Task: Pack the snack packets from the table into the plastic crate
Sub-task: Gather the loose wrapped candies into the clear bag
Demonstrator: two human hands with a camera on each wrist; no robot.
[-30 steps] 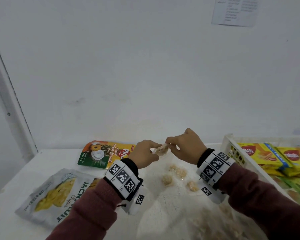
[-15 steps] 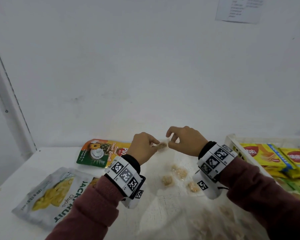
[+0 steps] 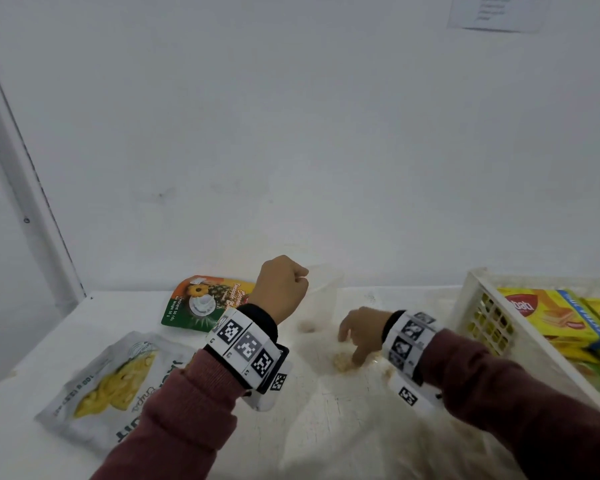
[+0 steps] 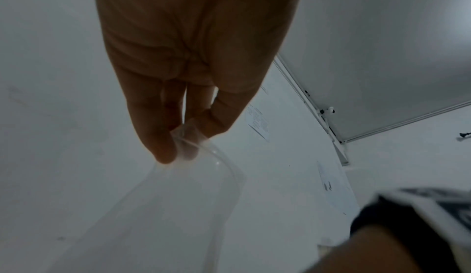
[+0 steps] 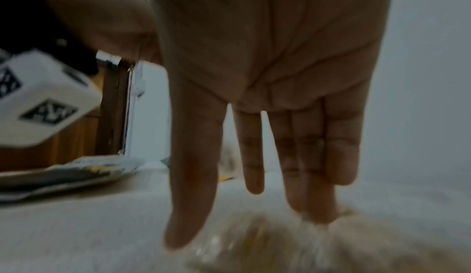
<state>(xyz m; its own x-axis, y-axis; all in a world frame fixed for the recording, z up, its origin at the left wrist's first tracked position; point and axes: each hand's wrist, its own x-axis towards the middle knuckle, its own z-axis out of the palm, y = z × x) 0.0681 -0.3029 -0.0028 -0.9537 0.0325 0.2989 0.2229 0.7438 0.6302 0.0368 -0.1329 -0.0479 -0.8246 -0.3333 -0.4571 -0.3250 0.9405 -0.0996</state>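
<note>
Two hands work over a white table [image 3: 66, 344] set against a white wall. The left hand [image 3: 281, 289] is raised above the surface, its fingertips [image 4: 163, 152] pinching the top corner of a clear plastic bag [image 3: 321, 303]; the bag hangs down from that pinch, and a pale snack piece shows blurred at its bottom. The right hand [image 3: 361, 332] is lowered to the tabletop with its fingers [image 5: 313, 196] straight and spread a little, holding nothing, the tips touching a pale, crumbly snack piece [image 3: 342, 361] that lies on the table; the wrist view shows that contact only through motion blur. Another small crumbly piece [image 3: 387, 372] lies just beside the right wrist. Left of the hands, a white jackfruit chips packet [image 3: 108, 386] lies flat near the table's front edge, partly under the left sleeve. Behind it, close to the wall, a green and orange pineapple snack packet [image 3: 205, 303] lies flat as well. Both packets are still on the table, well apart from the white plastic crate [image 3: 478, 306] at the right edge, which stands just beside the right forearm and already holds yellow wafer packets [image 3: 541, 320] lying side by side. Both wrists wear white bands printed with black square markers.
</note>
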